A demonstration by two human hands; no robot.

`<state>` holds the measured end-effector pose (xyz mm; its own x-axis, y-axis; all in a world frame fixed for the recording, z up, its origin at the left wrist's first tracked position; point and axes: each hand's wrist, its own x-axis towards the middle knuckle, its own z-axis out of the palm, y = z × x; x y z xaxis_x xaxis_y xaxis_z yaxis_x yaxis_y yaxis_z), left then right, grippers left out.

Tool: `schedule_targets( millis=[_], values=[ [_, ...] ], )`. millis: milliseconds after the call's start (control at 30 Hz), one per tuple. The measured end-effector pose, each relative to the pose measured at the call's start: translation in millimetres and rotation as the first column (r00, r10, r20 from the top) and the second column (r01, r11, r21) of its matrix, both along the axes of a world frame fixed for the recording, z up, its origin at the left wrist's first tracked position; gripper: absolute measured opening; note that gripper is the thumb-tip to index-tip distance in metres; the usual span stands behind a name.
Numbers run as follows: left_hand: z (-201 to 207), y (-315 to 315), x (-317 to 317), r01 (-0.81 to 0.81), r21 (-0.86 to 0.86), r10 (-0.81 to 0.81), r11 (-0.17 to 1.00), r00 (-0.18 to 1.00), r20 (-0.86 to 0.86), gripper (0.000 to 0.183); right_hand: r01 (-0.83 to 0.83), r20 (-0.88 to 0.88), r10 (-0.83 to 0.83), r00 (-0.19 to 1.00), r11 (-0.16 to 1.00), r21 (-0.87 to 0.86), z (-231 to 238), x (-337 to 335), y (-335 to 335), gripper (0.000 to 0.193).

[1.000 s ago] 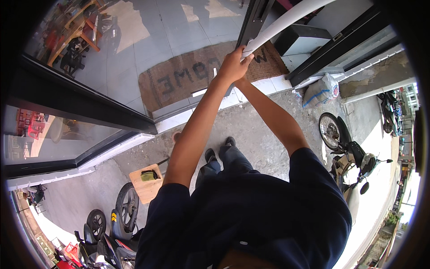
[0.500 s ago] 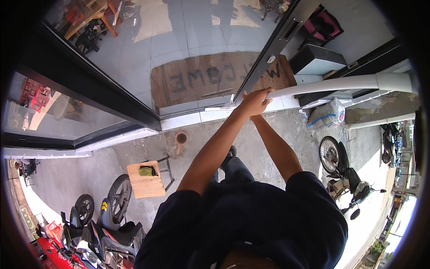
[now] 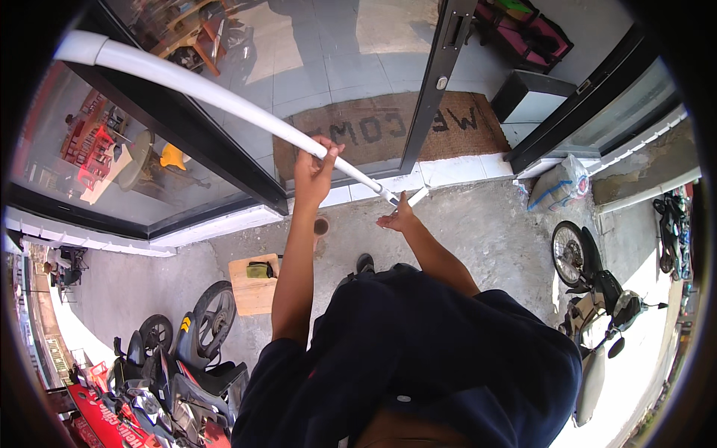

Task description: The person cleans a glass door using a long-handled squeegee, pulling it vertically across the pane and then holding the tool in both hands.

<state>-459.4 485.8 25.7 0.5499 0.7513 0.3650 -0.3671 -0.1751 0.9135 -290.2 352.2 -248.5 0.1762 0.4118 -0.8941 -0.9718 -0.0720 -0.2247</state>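
Note:
A long white pole (image 3: 224, 98) slants from the upper left down toward the middle. A narrow white crosspiece (image 3: 420, 196), like a squeegee head, sits at its lower end. My left hand (image 3: 317, 168) is closed around the pole's lower half. Close to the head end, my right hand (image 3: 401, 217) has its fingers spread apart; one finger overlaps the pole's tip, and I cannot tell whether it presses on it. Behind the pole stands a dark-framed glass door (image 3: 437, 82), with a brown lettered doormat (image 3: 463, 123) at the threshold.
A wooden stool (image 3: 252, 293) with a green pouch (image 3: 259, 269) stands left of me. Near it a brown dipper (image 3: 321, 226) rests on the concrete. Motorcycles (image 3: 202, 358) are parked at left, another motorcycle (image 3: 594, 276) at right. A stuffed white sack (image 3: 560, 183) leans by the wall.
The pole has swung from the right side over to the upper left, and its head moved right. My hands, together before, are now apart: left on the shaft, right by the head.

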Motion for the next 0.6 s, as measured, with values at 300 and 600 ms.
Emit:
schedule_targets(
  millis=[300, 600],
  values=[
    [18, -149, -196, -0.527, -0.140, 0.543, 0.838, 0.828, 0.137, 0.022, 0.224, -0.069, -0.214, 0.974, 0.953, 0.202, -7, -65, -31, 0.062],
    [-71, -293, -289, -0.655, -0.481, 0.806, 0.582, 0.540, 0.241, 0.043, 0.359, -0.108, -0.354, 0.929, 0.790, 0.496, 76, -92, -4, 0.043]
  ],
)
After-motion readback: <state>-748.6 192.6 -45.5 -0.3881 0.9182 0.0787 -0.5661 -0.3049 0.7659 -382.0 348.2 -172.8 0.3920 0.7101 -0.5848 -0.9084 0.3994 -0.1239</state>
